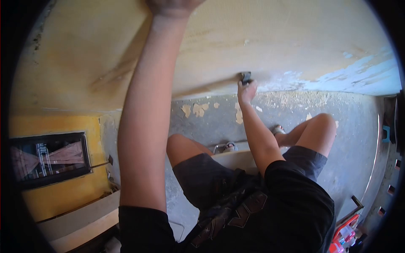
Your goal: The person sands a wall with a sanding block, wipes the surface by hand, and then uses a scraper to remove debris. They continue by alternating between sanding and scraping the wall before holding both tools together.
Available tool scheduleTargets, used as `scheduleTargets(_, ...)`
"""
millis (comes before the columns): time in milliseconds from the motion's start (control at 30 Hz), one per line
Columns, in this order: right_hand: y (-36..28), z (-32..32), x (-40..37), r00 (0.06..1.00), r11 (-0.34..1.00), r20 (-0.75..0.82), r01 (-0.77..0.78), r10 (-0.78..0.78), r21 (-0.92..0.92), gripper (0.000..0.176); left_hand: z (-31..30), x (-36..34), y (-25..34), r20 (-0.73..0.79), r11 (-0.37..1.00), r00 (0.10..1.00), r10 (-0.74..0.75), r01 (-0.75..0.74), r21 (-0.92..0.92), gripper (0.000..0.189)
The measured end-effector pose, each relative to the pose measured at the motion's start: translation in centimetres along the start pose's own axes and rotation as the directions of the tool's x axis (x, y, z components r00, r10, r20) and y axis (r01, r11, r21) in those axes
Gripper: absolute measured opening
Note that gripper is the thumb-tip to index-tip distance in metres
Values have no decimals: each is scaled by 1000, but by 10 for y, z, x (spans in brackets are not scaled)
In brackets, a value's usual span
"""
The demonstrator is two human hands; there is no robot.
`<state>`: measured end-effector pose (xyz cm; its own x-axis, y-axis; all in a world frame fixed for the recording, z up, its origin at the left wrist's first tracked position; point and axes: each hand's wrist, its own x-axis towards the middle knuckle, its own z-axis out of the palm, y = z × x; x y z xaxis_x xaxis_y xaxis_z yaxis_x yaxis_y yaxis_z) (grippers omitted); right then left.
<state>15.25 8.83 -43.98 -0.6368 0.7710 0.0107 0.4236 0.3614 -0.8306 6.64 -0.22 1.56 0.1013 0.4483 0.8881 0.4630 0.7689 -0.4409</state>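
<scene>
My right hand (248, 90) is closed round a small dark scraper-like tool (245, 77), whose end meets the lower part of the yellowish wall (211, 55). Raised at the top edge of the view, my left hand (173, 5) lies near the upper wall; its fingers are cut off by the frame. Pale blue patches (358, 78) show on the wall to the right of the tool. Peeled yellowish flakes (200, 110) lie on the grey floor (219, 126) along the wall's base.
My bent knees (322, 126) spread on either side of a light-coloured seat (236, 159). A dark-framed window (50, 158) is set in a yellow wall at the left. Red and pink items (346, 234) stand at the lower right, and a blue-green object (386, 133) is at the far right.
</scene>
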Motion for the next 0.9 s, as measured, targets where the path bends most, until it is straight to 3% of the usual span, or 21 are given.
scheduleTargets(33, 3, 1, -4, 997, 996, 20, -75, 74, 41, 44, -19, 6, 10, 423, 946, 889, -175, 270, -178, 56)
scheduleTargets(67, 4, -3, -8, 1000, 996, 6, -15, 14, 92, 44, -9, 3, 7, 386, 955, 908, -161, 242, -170, 56)
scheduleTargets(133, 1, -5, -17, 1000, 991, 3, 27, -28, 131, 43, 17, -13, 2, 29, 995, 999, -15, 12, 98, 57)
scheduleTargets(167, 2, -8, -21, 1000, 989, -12, 16, -14, 144, 43, 25, -16, -3, 36, 996, 999, -12, 9, 89, 57)
scheduleTargets(233, 5, -13, -18, 999, 989, -43, 1, 6, 151, 43, 41, -19, -14, -162, 985, 979, 124, -101, 141, 58)
scheduleTargets(367, -37, -39, 4, 992, 967, -109, 81, -56, 241, 43, 33, -17, -2, -108, 997, 993, 41, -33, 76, 58)
scheduleTargets(433, -72, -63, 7, 955, 918, -252, 233, -155, 321, 43, 35, -20, -5, -127, 995, 990, 60, -48, 91, 58)
scheduleTargets(500, -67, -56, 9, 947, 949, -232, 265, -222, 172, 45, 38, -17, -8, -179, 992, 980, 86, -68, 104, 57)
scheduleTargets(567, -30, -25, 7, 994, 996, -64, 84, -84, -3, 45, 34, -17, -6, -157, 994, 985, 74, -60, 91, 57)
scheduleTargets(633, 5, -6, -3, 977, 972, 53, -197, 205, -124, 43, 22, -14, 3, -124, 998, 992, 25, -18, 62, 57)
scheduleTargets(700, 20, -19, -15, 987, 986, 71, -137, 144, -95, 43, 19, -14, 3, -19, 998, 1000, -13, 14, 65, 57)
scheduleTargets(767, 33, -33, -30, 990, 992, 101, -84, 93, -97, 43, 24, -12, -1, -56, 998, 998, 6, -2, 64, 56)
scheduleTargets(833, 45, -55, -39, 978, 985, 149, -134, 149, -105, 44, 25, -16, 0, -95, 999, 995, 10, -5, 49, 56)
scheduleTargets(900, 45, -73, -40, 990, 989, 92, -99, 109, -107, 44, 21, -15, 2, -26, 999, 999, -25, 26, 30, 58)
